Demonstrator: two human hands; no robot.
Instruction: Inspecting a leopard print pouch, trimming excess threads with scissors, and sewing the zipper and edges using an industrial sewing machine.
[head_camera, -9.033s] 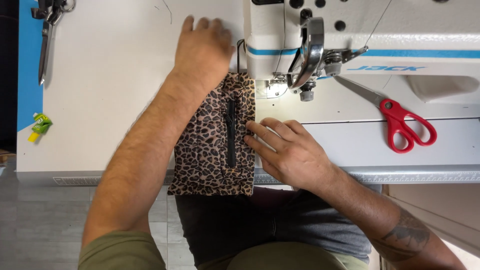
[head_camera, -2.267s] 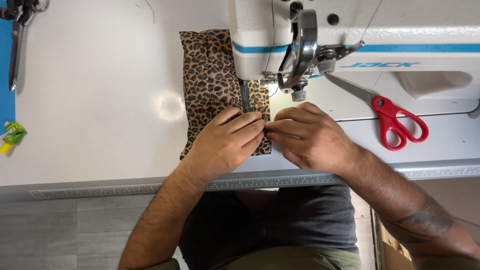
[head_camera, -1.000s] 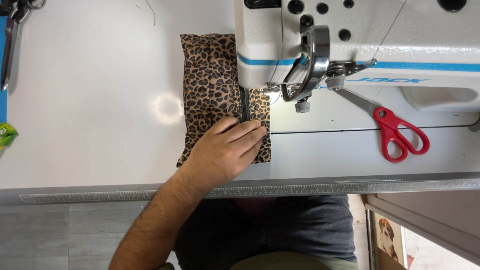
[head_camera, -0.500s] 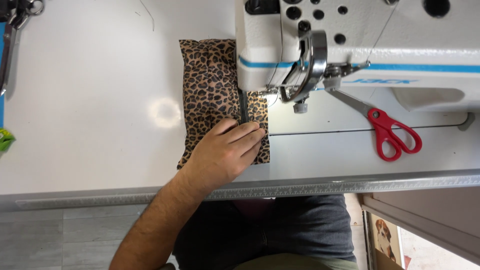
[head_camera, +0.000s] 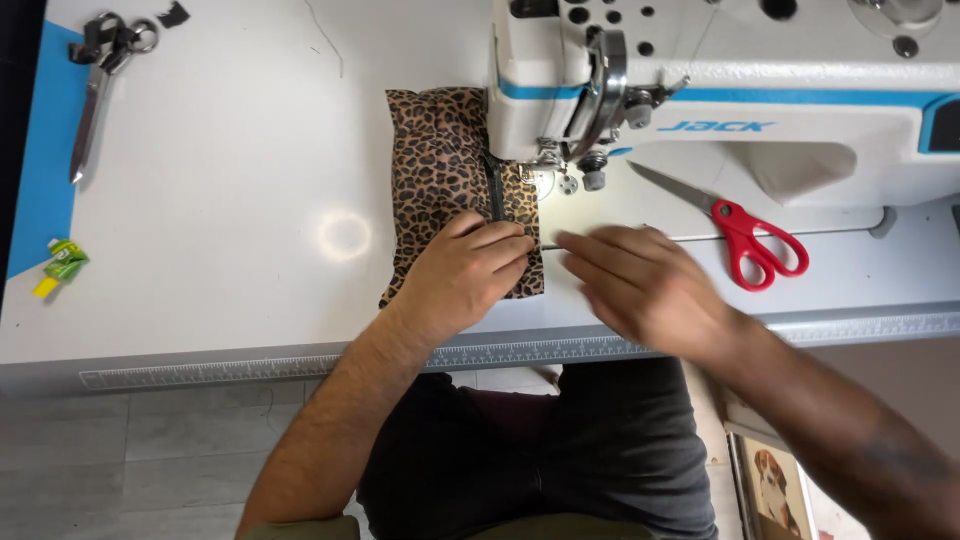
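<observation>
Two hands work at a broad white surface (head_camera: 200, 200) whose far right corner carries a white industrial sewing machine with a blue stripe (head_camera: 720, 70). Under its head, near the middle of the surface, lies a leopard-print fabric pouch with a dark zip (head_camera: 440, 170), its far part beneath the needle and its near end close to the front edge. The left hand (head_camera: 470, 275) lies flat on that near end, fingers spread and pressing, gripping nothing. The right hand (head_camera: 645, 285) is blurred, loosely open and empty, just beside the pouch but apart from it. Fingertips this close to the needle could be caught if the machine ran. With only one hand pressing, the fabric might skew and pull the seam off the zip. Red-handled scissors (head_camera: 745, 230) lie near the right hand, where a sweep could knock them. Grey metal shears (head_camera: 100, 80) rest by the far left corner, well apart.
</observation>
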